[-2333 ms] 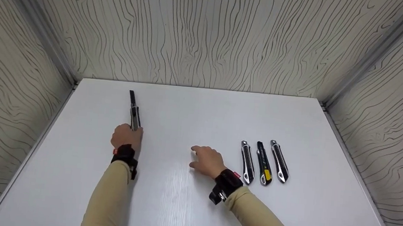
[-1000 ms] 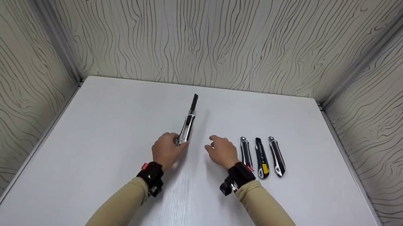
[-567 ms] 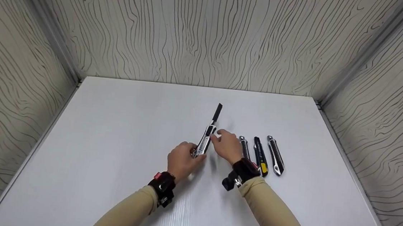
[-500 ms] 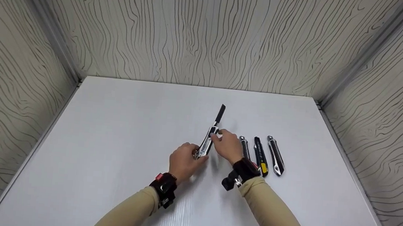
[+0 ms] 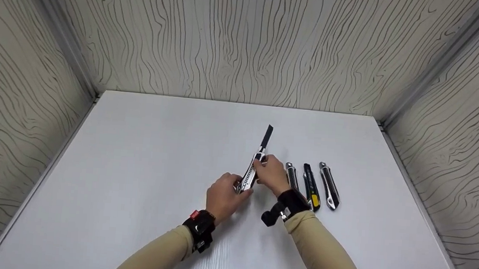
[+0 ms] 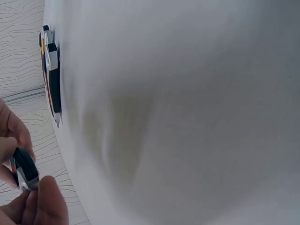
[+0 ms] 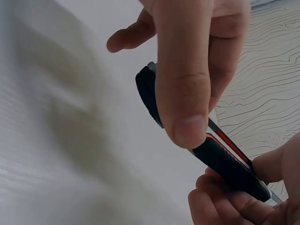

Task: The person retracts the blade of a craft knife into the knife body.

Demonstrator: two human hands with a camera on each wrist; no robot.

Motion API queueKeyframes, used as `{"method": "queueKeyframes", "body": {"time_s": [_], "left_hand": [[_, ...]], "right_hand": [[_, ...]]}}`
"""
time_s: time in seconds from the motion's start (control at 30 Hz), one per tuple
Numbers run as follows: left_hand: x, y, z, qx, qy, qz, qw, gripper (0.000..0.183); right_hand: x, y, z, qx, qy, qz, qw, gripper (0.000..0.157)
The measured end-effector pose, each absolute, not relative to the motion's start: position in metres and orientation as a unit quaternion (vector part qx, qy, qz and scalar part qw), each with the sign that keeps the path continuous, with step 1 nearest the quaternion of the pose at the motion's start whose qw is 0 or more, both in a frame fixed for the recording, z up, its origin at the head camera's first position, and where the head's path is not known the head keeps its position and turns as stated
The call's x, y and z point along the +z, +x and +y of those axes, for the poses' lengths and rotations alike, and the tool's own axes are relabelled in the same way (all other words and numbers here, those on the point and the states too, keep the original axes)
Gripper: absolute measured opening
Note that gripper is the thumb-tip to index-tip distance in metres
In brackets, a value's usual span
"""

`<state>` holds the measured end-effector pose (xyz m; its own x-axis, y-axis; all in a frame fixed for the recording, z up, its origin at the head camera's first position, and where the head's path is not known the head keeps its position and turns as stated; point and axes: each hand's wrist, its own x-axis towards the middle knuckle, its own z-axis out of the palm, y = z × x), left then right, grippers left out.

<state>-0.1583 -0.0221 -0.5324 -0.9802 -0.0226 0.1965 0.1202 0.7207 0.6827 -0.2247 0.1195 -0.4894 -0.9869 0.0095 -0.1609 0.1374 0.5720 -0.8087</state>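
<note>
Over the table's middle, a silver-and-black utility knife [image 5: 248, 179] points away from me, its long dark blade [image 5: 267, 136] extended. My left hand [image 5: 224, 195] pinches its tail end between thumb and fingers. My right hand [image 5: 273, 175] holds the handle nearer the blade, the thumb [image 7: 185, 103] lying on its upper side. The right wrist view shows the handle's dark grip with an orange line [image 7: 225, 164], both hands on it and one right finger sticking out free. The left wrist view catches the dark tail [image 6: 26, 166] at its edge.
To the right, three more utility knives lie side by side, blades in: a silver one [image 5: 291, 175] partly behind my right wrist, a black-and-yellow one [image 5: 312, 187] and another silver one [image 5: 329, 186]. Wood-patterned panels [image 5: 238, 44] wall the white table [image 5: 149, 144] at the back and sides.
My left hand has carried the utility knife from the table's left side rightward to the middle. My right hand has come to it and taken hold of the handle. The other knives have stayed put.
</note>
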Motion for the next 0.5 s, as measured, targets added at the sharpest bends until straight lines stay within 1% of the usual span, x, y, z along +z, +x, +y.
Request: {"method": "queueKeyframes", "body": {"time_s": [0.13,0.23,0.4,0.5], "left_hand": [[-0.5351,-0.1565,-0.0201,-0.372,-0.029,-0.922,0.103,0.039],[-0.5376,-0.1552,-0.0193,-0.382,-0.031,-0.919,0.094,0.04],[-0.5394,-0.1551,-0.021,-0.424,-0.038,-0.903,0.056,0.034],[-0.5415,-0.1576,-0.025,-0.476,-0.052,-0.878,0.016,0.034]], "right_hand": [[-0.492,-0.2261,0.1191,-0.511,0.05,0.854,0.086,0.03],[-0.4941,-0.2268,0.1201,-0.529,0.047,0.842,0.092,0.03],[-0.4957,-0.2277,0.1238,-0.539,0.032,0.835,0.107,0.029],[-0.4974,-0.2291,0.1263,-0.537,0.022,0.835,0.118,0.029]]}}
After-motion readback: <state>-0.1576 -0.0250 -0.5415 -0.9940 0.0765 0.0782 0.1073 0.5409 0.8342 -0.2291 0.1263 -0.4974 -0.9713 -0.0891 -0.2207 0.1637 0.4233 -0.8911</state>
